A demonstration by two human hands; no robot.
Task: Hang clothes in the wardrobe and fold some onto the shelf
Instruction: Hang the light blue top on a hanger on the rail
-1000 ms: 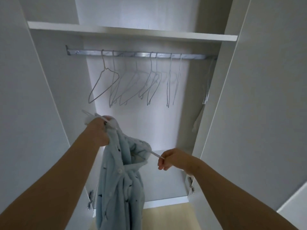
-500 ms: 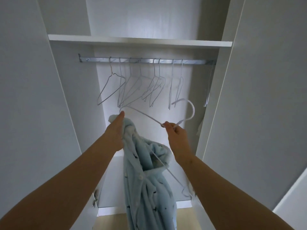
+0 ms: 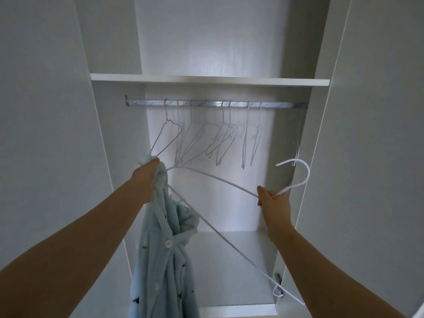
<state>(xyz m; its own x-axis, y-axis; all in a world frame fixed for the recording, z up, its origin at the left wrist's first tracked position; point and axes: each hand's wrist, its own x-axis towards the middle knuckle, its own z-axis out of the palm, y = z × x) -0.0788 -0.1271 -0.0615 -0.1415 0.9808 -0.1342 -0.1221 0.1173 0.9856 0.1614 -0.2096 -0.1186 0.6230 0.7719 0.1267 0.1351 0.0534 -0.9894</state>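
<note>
A light blue fleece garment [image 3: 164, 255] with white buttons and small dark marks hangs down from my left hand [image 3: 146, 177], which grips its top together with one end of a white wire hanger [image 3: 213, 177]. My right hand [image 3: 274, 203] pinches the hanger's neck just under its hook [image 3: 300, 173]. The hanger is partly threaded into the garment, and its lower bar runs down to the right. Both hands are raised below the metal rail [image 3: 215, 103] inside the open wardrobe.
Several bare wire hangers [image 3: 206, 138] hang on the rail. A white shelf [image 3: 206, 79] spans the wardrobe above it. Open doors [image 3: 46, 134] stand on both sides, with hinges at the lower right [image 3: 278, 285]. The wardrobe floor [image 3: 229, 260] lies below.
Both hands have lifted the hanger and garment higher toward the rail. My right hand has moved right, so the hook is near the right wall. The view tilted upward.
</note>
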